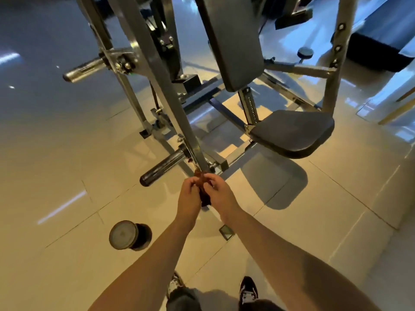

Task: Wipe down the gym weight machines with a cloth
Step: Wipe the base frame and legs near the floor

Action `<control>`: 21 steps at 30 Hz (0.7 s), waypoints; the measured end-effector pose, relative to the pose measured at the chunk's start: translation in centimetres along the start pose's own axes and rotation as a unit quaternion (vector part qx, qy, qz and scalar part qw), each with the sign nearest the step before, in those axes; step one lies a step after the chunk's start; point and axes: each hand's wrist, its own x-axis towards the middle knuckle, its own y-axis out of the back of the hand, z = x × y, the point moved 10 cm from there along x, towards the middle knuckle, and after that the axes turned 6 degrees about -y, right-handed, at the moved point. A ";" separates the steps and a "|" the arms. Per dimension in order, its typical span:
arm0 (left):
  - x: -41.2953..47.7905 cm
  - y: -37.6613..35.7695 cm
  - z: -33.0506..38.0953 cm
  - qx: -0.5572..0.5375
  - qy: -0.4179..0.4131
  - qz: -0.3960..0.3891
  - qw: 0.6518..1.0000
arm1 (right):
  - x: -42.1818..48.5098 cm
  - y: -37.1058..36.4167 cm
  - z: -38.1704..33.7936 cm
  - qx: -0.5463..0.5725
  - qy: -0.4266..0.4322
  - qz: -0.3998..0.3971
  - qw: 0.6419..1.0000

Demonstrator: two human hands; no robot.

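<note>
A grey steel weight machine [157, 70] with a black seat [294, 133] and black back pad [229, 41] stands in front of me. Both hands are held together low on its slanted frame bar. My left hand [188, 197] and my right hand [221, 191] each grip a small dark brown cloth [203, 189] bunched between them. The cloth touches the bottom end of the bar, just right of a black plate peg [165, 168]. Much of the cloth is hidden by my fingers.
A round weight [124, 235] lies on the tiled floor to my left. A second chrome peg [84, 70] sticks out higher on the machine. A dark bench [381, 46] stands at the back right. My shoes [248, 290] are at the bottom edge.
</note>
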 end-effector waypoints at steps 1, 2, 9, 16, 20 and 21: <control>0.1 0.0 0.3 -0.009 -0.002 0.013 1.000 | 0.2 0.1 -0.5 -0.001 0.006 -0.003 1.000; 0.3 0.0 0.4 -0.014 -0.002 0.025 1.000 | 0.6 0.2 -1.0 -0.001 0.012 -0.006 1.000; 5.1 1.1 -0.6 0.043 -0.040 0.080 0.995 | 6.8 0.7 -2.5 -0.026 0.057 0.056 0.996; 11.3 0.4 -4.9 0.072 -0.011 0.042 0.996 | 14.0 2.4 -4.1 -0.059 0.132 0.150 0.978; 13.8 -0.8 -6.3 0.010 0.014 0.037 0.999 | 17.6 -0.7 -5.4 -0.138 0.193 0.112 0.965; 14.3 -1.2 -6.5 -0.008 0.017 0.037 0.999 | 18.4 -1.0 -4.9 -0.145 0.198 0.113 0.963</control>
